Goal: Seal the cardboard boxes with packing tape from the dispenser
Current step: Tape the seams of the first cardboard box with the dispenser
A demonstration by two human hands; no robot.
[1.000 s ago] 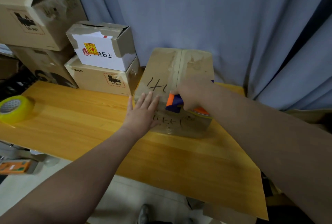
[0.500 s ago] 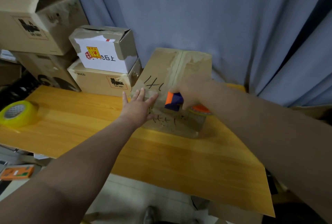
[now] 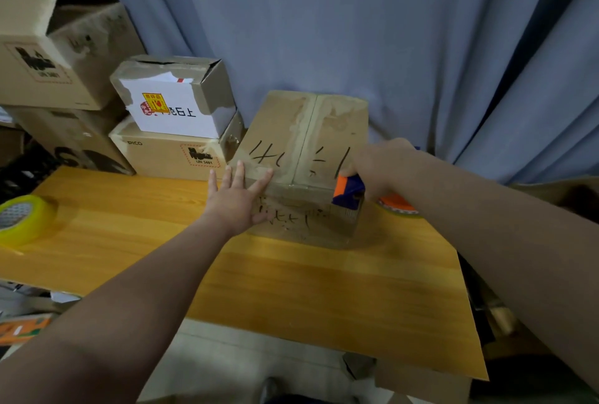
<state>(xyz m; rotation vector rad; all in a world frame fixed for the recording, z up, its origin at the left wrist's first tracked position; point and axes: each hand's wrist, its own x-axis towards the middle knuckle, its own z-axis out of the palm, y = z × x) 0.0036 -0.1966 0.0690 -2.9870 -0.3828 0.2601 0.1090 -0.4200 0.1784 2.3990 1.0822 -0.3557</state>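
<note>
— Which step is this?

— Taping, I'd judge. The cardboard box [image 3: 301, 157] sits at frame centre, on the far side of the bench [image 3: 291, 290]. The left grip [image 3: 238, 201] lies flat, fingers spread, on the box's near left corner, steadying it. The right grip [image 3: 377, 165] is curled round the orange-and-blue dispenser [image 3: 348, 191] at the near right corner.

— And next?

— Probably carrying the strip over that corner, then tearing it off, with the left grip resisting the pull. I can't make out the tape itself.

— Room to move?

— There's bare wood toward the lower frame. It's tight on the left, where stacked boxes [image 3: 175, 105] stand just beside it, and the curtain [image 3: 356, 30] hangs close behind. The bench's right edge is near the dispenser. A yellow tape roll [image 3: 22, 218] lies well apart at the left edge.
</note>
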